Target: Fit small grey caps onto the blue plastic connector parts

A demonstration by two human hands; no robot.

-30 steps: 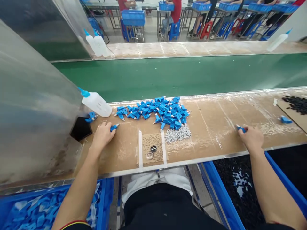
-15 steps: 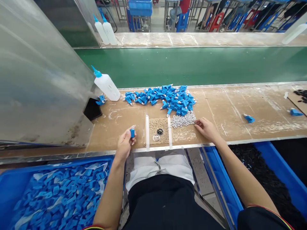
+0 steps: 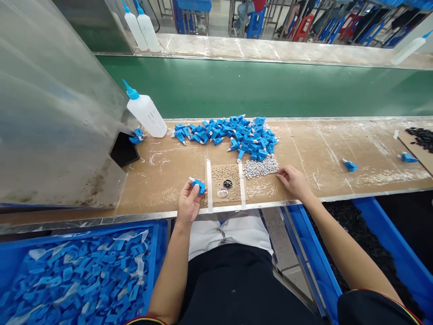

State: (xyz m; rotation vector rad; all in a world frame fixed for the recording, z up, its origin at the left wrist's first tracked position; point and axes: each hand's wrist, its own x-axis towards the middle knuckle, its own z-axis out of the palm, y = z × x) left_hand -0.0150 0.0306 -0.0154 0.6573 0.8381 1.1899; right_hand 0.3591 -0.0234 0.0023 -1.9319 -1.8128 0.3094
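Note:
My left hand [image 3: 190, 201] is closed on a small blue plastic part [image 3: 197, 185] with a whitish tip, held just above the bench left of a taped cardboard patch [image 3: 219, 174]. My right hand [image 3: 293, 181] rests at the right edge of a pile of small grey-white pieces [image 3: 260, 166]. Its thumb and fingers are pressed together; what they hold, if anything, is too small to make out. Behind that pile lies a heap of blue plastic parts [image 3: 246, 137], several with pale tips. A black round piece [image 3: 228, 183] and a clear round piece [image 3: 222, 193] lie on the patch.
A white squeeze bottle [image 3: 148, 115] stands by a metal panel [image 3: 61, 113] at left. Loose blue parts [image 3: 349, 165] lie at right. Below the bench are a blue bin [image 3: 156, 257] of blue parts and another bin [image 3: 382, 234] of black pieces. A green belt [image 3: 237, 85] runs behind.
My left hand has moved right, toward the taped patch, and turned the blue part so its tip points up-left. My right hand stays beside the grey-white pile. The view has shifted slightly.

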